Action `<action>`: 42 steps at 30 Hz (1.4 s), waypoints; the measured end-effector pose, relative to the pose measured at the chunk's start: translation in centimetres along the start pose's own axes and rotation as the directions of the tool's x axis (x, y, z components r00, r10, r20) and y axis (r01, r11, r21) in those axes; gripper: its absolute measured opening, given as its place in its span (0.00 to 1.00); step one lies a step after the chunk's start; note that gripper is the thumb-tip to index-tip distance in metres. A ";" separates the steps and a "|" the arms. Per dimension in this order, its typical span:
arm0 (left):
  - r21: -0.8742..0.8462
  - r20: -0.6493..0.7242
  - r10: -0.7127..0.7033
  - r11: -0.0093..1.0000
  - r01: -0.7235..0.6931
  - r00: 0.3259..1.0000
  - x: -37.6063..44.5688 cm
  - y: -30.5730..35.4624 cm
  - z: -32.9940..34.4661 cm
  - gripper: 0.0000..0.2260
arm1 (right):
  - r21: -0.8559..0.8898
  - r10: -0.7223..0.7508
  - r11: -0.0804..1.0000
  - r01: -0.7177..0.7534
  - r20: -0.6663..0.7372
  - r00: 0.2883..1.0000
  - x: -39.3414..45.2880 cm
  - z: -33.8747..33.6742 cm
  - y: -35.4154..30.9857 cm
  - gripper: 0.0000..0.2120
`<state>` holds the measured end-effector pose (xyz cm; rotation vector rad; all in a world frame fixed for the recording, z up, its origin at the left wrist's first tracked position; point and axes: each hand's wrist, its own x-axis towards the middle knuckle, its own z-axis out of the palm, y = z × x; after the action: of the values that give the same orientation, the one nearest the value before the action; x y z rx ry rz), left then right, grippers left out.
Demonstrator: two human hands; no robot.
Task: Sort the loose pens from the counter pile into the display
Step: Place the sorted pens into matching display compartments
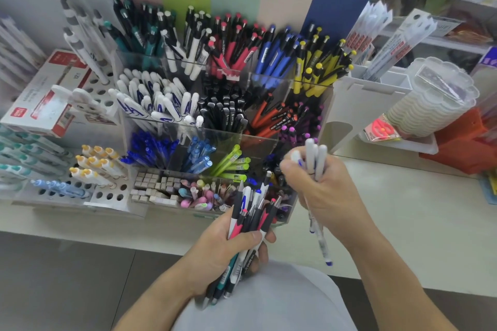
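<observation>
My left hand grips a mixed bundle of pens, black, pink, white and teal, held upright in front of my body. My right hand is closed around a few white pens with blue tips, their caps sticking up above my fingers and their tips hanging below my palm. Both hands hover at the front right corner of the clear tiered pen display, whose compartments hold pens sorted by colour: white ones with blue print, black, red, blue, yellow, orange, green.
A red and white pen box lies at the left on a white rack with round holes. A stack of clear plastic tubs and an orange box stand at the right. The pale counter stretches right of my hands.
</observation>
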<state>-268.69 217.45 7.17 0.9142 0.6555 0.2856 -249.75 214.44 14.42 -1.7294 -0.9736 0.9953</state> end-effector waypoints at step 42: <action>0.036 -0.057 0.094 0.995 -0.092 0.994 -0.4 -0.3 -0.7 0.10 | 0.219 0.048 0.973 -0.078 0.142 0.989 -0.8 2.2 2.5 0.08</action>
<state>-269.47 217.55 6.77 0.9729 0.6741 0.3864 -251.59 213.63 11.68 -1.5283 -0.8589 1.2289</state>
